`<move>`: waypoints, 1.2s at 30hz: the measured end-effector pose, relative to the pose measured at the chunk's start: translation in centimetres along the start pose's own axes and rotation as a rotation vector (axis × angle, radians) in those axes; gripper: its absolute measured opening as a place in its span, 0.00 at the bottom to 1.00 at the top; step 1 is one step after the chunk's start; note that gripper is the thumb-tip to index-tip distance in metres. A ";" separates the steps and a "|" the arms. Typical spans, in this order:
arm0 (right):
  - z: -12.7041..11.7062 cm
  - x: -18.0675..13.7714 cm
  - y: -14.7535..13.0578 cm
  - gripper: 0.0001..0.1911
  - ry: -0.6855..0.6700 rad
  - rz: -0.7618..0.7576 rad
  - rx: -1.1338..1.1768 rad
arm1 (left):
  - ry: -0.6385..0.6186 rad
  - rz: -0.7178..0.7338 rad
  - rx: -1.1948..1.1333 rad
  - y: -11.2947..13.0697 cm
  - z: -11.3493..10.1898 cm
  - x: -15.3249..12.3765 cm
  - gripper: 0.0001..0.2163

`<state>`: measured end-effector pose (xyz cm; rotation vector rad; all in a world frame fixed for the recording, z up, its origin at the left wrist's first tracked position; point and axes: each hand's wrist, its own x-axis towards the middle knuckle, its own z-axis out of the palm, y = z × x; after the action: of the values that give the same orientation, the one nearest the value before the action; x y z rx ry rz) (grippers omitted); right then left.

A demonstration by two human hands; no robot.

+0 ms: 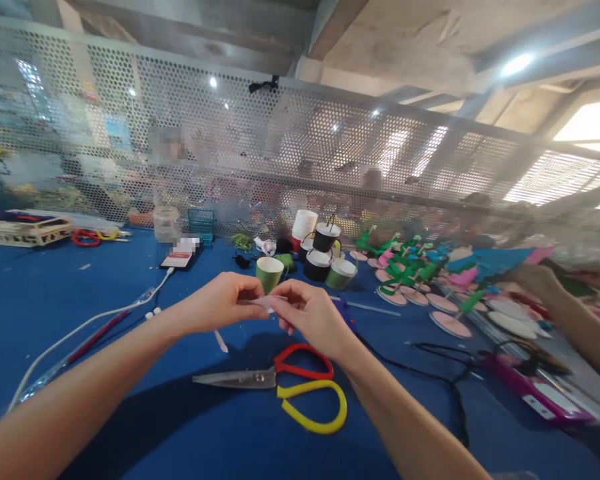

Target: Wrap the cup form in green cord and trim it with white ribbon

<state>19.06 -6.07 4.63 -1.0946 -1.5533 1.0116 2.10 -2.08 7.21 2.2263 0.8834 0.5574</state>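
Observation:
My left hand (229,303) and my right hand (307,312) meet above the blue table, both closed in a pinch. Between their fingertips is a small pale strip (265,303); its material is too blurred to tell. Just behind the fingers stands a green paper cup (269,273), upright, its lower part hidden. Below my hands lie scissors (237,379) with one red and one yellow handle, blades pointing left. A narrow white scrap (221,341) rests on the table under my left hand.
Behind stand black and green cups with cord handles (318,264) and stacked white cups (305,223). Right are craft pieces on pink discs (450,324), a purple power strip (537,393) and another person's hand (537,283). A phone (180,256) with a white cable lies left. A perforated screen (230,133) backs the table.

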 end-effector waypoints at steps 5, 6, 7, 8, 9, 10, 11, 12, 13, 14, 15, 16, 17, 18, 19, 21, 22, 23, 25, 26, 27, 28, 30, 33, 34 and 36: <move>-0.8 -0.2 1.0 0.10 0.174 -0.035 0.053 | -0.056 -0.195 0.430 -1.9 -2.2 0.5 0.03; -0.9 -0.1 1.2 0.11 0.195 -0.045 0.079 | -0.013 -0.228 0.490 -2.5 -2.7 0.8 0.05; -0.9 0.0 1.3 0.11 0.211 -0.053 0.099 | 0.029 -0.258 0.533 -3.2 -3.1 1.0 0.07; -0.9 0.1 1.5 0.11 0.221 -0.061 0.112 | 0.073 -0.288 0.573 -3.9 -3.4 1.2 0.08; -0.8 0.3 1.7 0.11 0.230 -0.066 0.118 | 0.120 -0.311 0.611 -4.5 -3.7 1.3 0.08; -0.7 0.4 2.0 0.10 0.236 -0.066 0.118 | 0.169 -0.334 0.650 -4.9 -3.8 1.4 0.07; -0.5 0.5 2.3 0.09 0.241 -0.058 0.112 | 0.213 -0.356 0.688 -5.2 -3.8 1.4 0.09; -0.4 0.6 2.7 0.09 0.243 -0.042 0.104 | 0.247 -0.376 0.720 -5.3 -3.8 1.3 0.15; -0.2 0.7 3.0 0.09 0.242 -0.019 0.092 | 0.267 -0.388 0.746 -5.2 -3.6 1.2 0.21; -0.1 0.8 3.4 0.10 0.235 0.006 0.077 | 0.267 -0.384 0.757 -4.9 -3.3 1.1 0.25; 0.0 0.9 3.7 0.10 0.225 0.026 0.059 | 0.254 -0.368 0.753 -4.3 -2.9 0.9 0.26; 0.1 1.0 4.0 0.11 0.214 0.037 0.041 | 0.223 -0.326 0.735 -3.7 -2.4 0.7 0.22; 0.2 1.1 4.2 0.12 0.207 0.036 0.029 | 0.167 -0.244 0.652 -3.0 -1.8 0.5 0.16; 0.2 1.1 4.3 0.13 0.207 0.026 0.024 | 0.087 -0.200 0.523 -2.4 -1.2 0.4 0.11; 0.3 1.1 4.3 0.14 0.213 0.009 0.028 | -0.043 -0.196 0.363 -2.0 -0.4 0.2 0.11; 0.4 0.9 4.0 0.16 0.233 -0.023 0.062 | -0.340 -0.278 -0.013 -1.6 1.3 0.2 0.15; 0.5 0.8 3.8 0.16 0.239 -0.033 0.083 | -0.384 -0.326 -0.206 -1.8 2.1 0.3 0.16; 0.6 0.7 3.5 0.15 0.235 -0.037 0.102 | -0.327 -0.339 -0.389 -2.0 2.9 0.4 0.16; 0.9 0.3 3.1 0.13 0.214 -0.038 0.137 | -0.109 -0.263 -0.756 -2.7 4.1 0.8 0.16; 1.1 0.2 2.9 0.12 0.206 -0.034 0.150 | -0.016 -0.210 -0.884 -3.0 4.6 1.0 0.16; 1.2 0.1 2.8 0.11 0.200 -0.026 0.161 | 0.058 -0.185 -0.941 -3.3 4.8 1.2 0.16; 1.4 0.0 2.7 0.12 0.197 -0.011 0.170 | 0.135 -0.170 -0.979 -3.5 5.0 1.4 0.16; 1.6 -0.1 2.7 0.12 0.191 0.031 0.185 | 0.239 -0.172 -0.985 -3.7 4.9 1.5 0.16; 1.7 0.1 2.8 0.12 0.145 0.090 0.184 | 0.305 -0.182 -0.975 -3.7 4.5 1.6 0.12; 1.7 0.2 2.8 0.11 0.120 0.102 0.166 | 0.314 -0.186 -0.978 -3.7 4.3 1.6 0.11; 1.3 0.2 2.7 0.08 0.062 0.124 0.089 | 0.335 -0.197 -0.996 -3.6 4.0 1.6 0.11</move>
<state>18.29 -5.33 1.84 -1.1606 -1.3911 1.1097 4.02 -0.67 2.13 1.1533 0.7318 1.0173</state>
